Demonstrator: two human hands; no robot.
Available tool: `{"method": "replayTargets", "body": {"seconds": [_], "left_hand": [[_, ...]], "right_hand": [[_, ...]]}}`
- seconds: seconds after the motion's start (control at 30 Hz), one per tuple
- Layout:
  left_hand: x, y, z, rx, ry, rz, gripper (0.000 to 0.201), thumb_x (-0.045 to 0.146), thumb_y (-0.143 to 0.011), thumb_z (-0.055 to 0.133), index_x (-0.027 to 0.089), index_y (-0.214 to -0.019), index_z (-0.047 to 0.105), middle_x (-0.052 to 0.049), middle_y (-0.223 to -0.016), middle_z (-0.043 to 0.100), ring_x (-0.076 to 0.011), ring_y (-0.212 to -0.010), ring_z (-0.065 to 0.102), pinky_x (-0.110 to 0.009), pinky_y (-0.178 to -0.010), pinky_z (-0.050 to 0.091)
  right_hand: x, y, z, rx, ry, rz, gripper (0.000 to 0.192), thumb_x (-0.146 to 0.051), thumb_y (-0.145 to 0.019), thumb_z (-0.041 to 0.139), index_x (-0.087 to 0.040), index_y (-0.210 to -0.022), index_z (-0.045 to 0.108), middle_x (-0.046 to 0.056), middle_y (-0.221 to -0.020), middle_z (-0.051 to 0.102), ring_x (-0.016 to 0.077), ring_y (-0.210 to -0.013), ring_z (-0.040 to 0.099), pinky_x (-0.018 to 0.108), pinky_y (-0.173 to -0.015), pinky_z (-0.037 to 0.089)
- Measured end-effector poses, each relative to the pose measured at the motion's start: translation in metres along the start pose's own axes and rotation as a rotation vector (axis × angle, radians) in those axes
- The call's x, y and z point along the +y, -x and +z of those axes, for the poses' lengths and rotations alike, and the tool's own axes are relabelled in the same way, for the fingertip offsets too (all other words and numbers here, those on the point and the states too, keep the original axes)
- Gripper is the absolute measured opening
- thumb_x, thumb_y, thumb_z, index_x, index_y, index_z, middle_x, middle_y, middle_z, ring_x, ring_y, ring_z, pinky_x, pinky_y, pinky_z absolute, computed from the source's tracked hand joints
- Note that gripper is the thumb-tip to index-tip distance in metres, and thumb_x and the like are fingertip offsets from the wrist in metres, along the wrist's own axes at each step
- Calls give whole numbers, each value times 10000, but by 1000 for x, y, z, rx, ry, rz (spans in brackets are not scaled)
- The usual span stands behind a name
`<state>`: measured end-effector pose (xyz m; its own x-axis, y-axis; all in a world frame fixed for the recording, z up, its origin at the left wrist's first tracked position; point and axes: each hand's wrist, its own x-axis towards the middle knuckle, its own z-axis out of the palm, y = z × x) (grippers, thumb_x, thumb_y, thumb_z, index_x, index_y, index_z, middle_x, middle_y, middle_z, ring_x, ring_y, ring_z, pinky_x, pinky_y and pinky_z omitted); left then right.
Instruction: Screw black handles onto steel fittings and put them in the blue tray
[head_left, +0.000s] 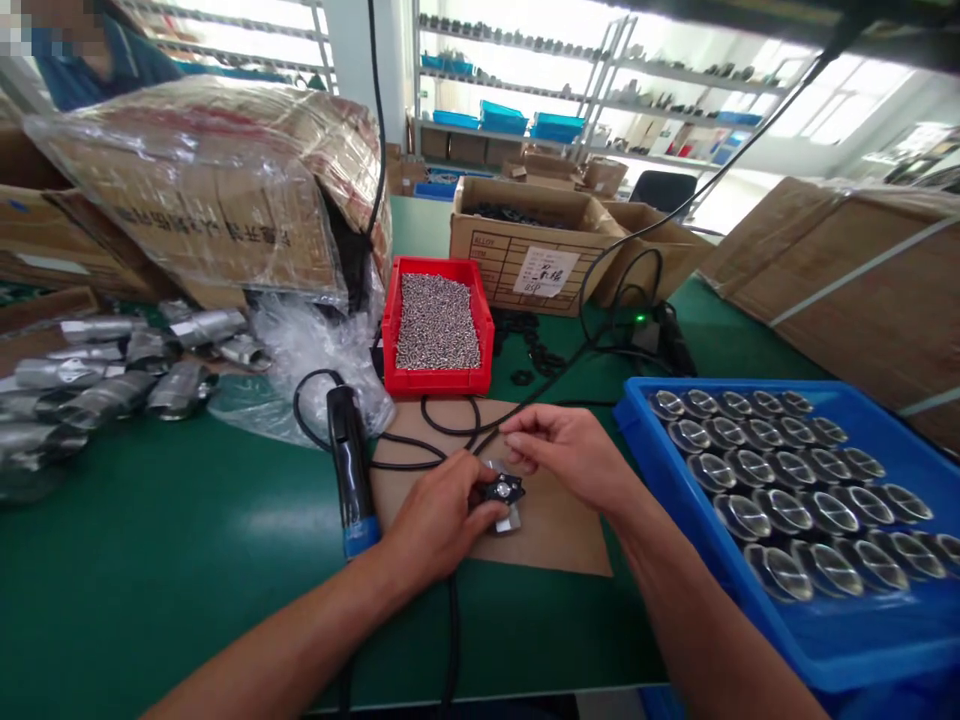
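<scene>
The left hand (439, 520) has its fingers clamped on a small black part (501, 489) over the cardboard sheet (555, 540). The right hand (570, 450) pinches together just above it — whatever it holds is too small to tell, and probably easily dropped. Beyond lie a cable (450, 425) and red screw bin (438, 325) — snag risks.

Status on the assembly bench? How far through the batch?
Done: the blue tray holds rows of shiny round parts. In hand: the left hand pins a small black part on the cardboard mat, with the right hand just above it. Left: grey metal fittings piled at left, and the red bin full of screws. The electric screwdriver lies idle.
</scene>
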<state>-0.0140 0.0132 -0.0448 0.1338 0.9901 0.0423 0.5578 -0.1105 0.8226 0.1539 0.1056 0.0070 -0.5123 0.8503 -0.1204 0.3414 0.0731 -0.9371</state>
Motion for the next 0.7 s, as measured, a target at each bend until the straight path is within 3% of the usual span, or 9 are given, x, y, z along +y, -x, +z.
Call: {"method": "replayTargets", "body": {"seconds": [0.17,0.33,0.47,0.57,0.7], "left_hand": [[1,-1,0,6,2,-9,137,252,-824,688,193,-877,576,-5,-883,590,-178,-810,559,-293,-705,394],[0,1,1,17,41,25,105,240,-836,668,203,-904,597,-7,-908,605,-177,-840,571,-291,-722,404],[0,0,1,19,36,9,111,242,-842,662,201,-927,604,-18,-942,613,-190,-881,580,-307,-763,423],[-1,0,1,13,25,6,126,245,-842,668,199,-946,615,-28,-966,610,-200,-914,582,-316,-785,431],[-2,-1,2,18,16,3,146,235,-826,690,202,-955,629,-25,-952,606,-194,-908,581,-310,-782,431]], "right_hand": [[12,19,3,-106,181,-233,69,-193,-829,700,-225,-843,760,26,-901,649,166,-872,625,311,-789,497],[18,17,7,-234,209,-253,74,-200,-842,687,-226,-794,735,48,-1105,600,222,-1105,563,408,-990,415],[24,17,15,-216,6,-117,59,-239,-816,689,-201,-834,647,68,-1203,600,242,-1162,549,432,-1014,394],[27,18,26,-185,-255,46,184,-266,-761,710,-202,-853,565,64,-1154,624,229,-1067,589,383,-900,455],[30,21,39,-111,-421,196,195,-231,-718,685,-213,-841,535,27,-1107,628,184,-929,592,308,-746,465]]}}
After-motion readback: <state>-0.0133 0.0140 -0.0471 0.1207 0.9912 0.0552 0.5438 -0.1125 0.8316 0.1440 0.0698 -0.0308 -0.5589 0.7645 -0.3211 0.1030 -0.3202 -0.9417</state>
